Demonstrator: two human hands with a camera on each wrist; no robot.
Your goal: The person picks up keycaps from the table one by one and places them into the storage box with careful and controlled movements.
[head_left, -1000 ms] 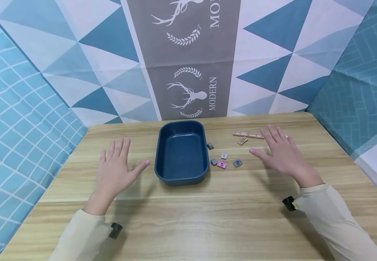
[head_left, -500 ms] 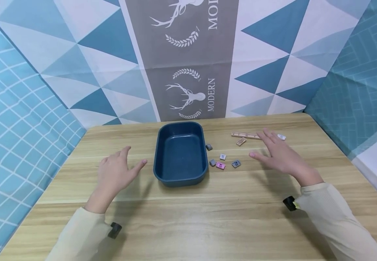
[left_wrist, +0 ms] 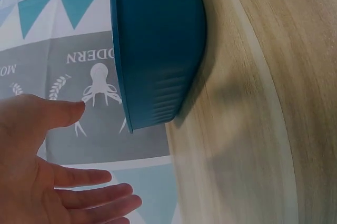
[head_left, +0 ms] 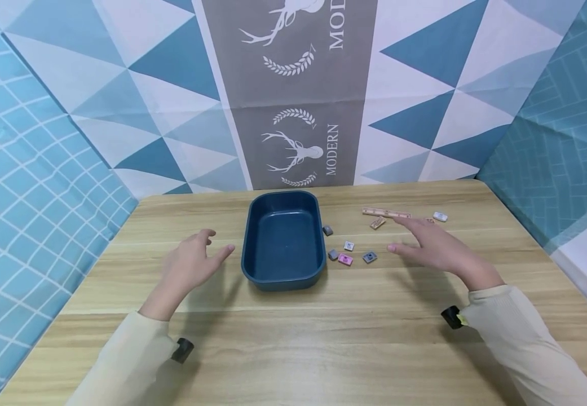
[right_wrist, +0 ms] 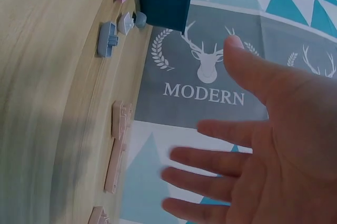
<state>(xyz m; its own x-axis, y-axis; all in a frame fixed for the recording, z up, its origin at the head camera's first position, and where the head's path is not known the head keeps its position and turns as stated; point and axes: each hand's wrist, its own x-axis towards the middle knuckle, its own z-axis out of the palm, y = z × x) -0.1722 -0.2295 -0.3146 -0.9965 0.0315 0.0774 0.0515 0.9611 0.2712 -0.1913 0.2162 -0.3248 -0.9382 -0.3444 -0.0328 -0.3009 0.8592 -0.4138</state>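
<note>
My left hand (head_left: 192,262) hovers left of a dark blue box (head_left: 285,285), touching nothing; its fingers are relaxed and the thumb points toward the box. To the box's right, my right hand (head_left: 437,251) hangs above the table with loosely straight fingers, apart from everything. Between box and right hand lie small keycaps: a pink keycap (head_left: 345,259), a blue-grey keycap (head_left: 370,257), a white keycap (head_left: 349,246) and two grey ones. Farther back are a long tan spacebar keycap (head_left: 387,212), a short tan keycap (head_left: 377,223) and another white keycap (head_left: 440,216).
The wooden table (head_left: 303,349) ends at a patterned backdrop (head_left: 303,141) behind the box. Blue tiled-print cloth (head_left: 24,186) stands along the left side, and teal cloth (head_left: 562,152) along the right. The bare inner floor of the box is visible.
Both hands have gone from spread, straight fingers to loosely bent ones. The right fingertips have dipped, uncovering the back-right white keycap and part of a small tan one. The keycaps and box stay put.
</note>
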